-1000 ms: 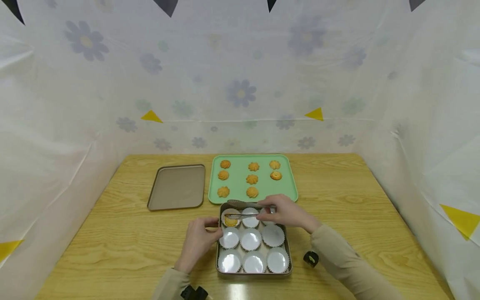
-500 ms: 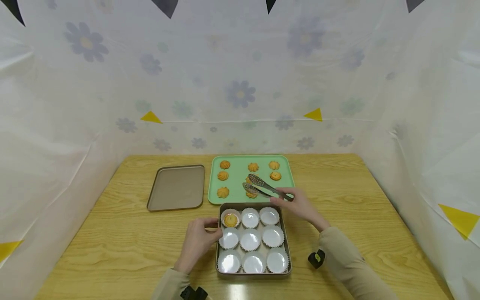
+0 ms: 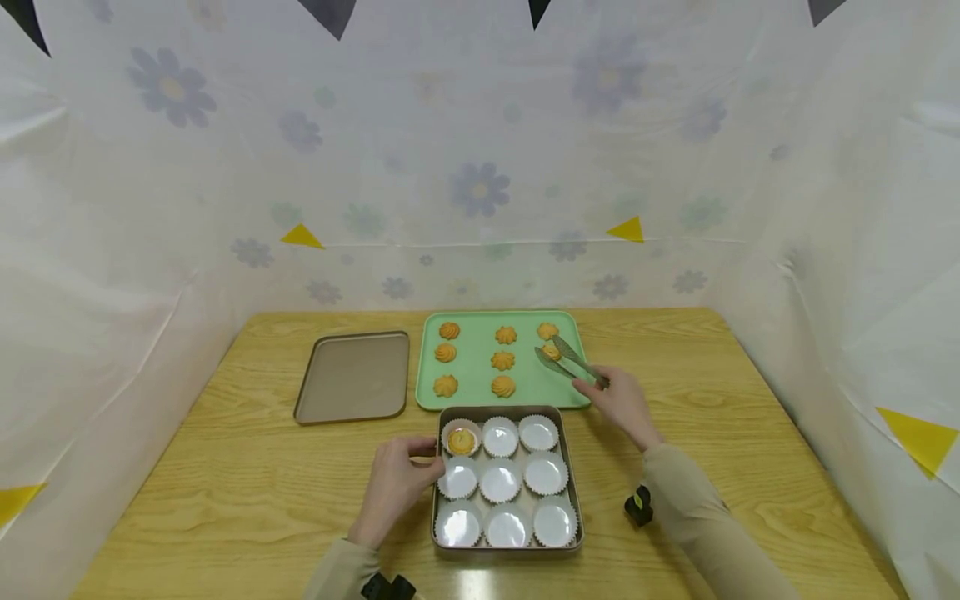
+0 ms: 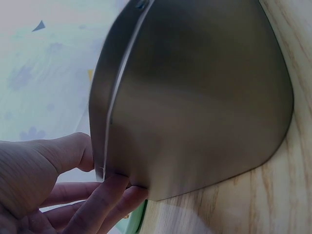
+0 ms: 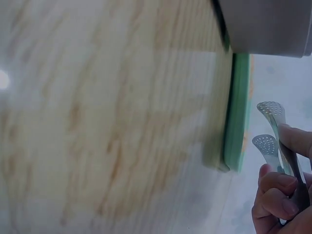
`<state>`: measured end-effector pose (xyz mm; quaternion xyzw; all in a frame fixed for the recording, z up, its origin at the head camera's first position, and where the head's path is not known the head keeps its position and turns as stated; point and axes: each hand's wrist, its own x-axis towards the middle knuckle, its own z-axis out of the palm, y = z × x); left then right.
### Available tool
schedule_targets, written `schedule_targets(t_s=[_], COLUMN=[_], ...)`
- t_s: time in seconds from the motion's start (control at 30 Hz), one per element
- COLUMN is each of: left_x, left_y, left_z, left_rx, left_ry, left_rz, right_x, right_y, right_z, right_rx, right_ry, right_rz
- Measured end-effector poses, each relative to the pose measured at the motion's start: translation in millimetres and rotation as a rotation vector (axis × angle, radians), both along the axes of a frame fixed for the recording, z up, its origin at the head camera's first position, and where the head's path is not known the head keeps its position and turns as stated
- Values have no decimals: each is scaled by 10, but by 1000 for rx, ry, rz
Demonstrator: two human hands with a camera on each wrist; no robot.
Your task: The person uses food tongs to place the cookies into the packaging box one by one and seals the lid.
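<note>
My right hand [image 3: 621, 407] grips a pair of metal tongs [image 3: 581, 363] with perforated tips. Spread apart, those tips stand either side of a round cookie [image 3: 551, 352] at the right of the green tray [image 3: 476, 400]; whether they touch it cannot be seen. My left hand [image 3: 401, 477] pinches the left rim of a deep metal baking pan [image 3: 508, 552], thumb over the rim and fingers against the outer wall in the left wrist view. White paper cups [image 3: 501, 481] fill the pan in rows. One cookie [image 3: 461, 441] lies in the far left cup.
Several other cookies [image 3: 503, 386] sit spaced out on the green tray behind the pan. To its left lies a flat brown tray [image 3: 352, 375] on the wooden table [image 3: 225, 483]. A patterned white curtain [image 3: 480, 125] hangs behind and at both sides.
The tongs have gone from above the far left cup, back and right to the cookie on the green tray's right side, opening on the way. My left hand stays on the pan.
</note>
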<state>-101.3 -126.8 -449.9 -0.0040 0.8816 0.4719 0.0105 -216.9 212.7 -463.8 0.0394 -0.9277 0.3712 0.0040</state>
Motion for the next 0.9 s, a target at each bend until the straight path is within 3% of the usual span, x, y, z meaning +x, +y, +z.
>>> schedule_targets(t_s=[0.43, 0.9], left_x=[-1, -9], left_y=[1, -5], left_z=[-11, -12], left_rx=[-3, 5], left_ry=[2, 8], left_rz=[2, -3], right_x=[-86, -175], right_y=[-15, -30], right_z=[-25, -53], right_rx=[88, 80], right_ry=[-22, -51], right_rz=[-33, -31])
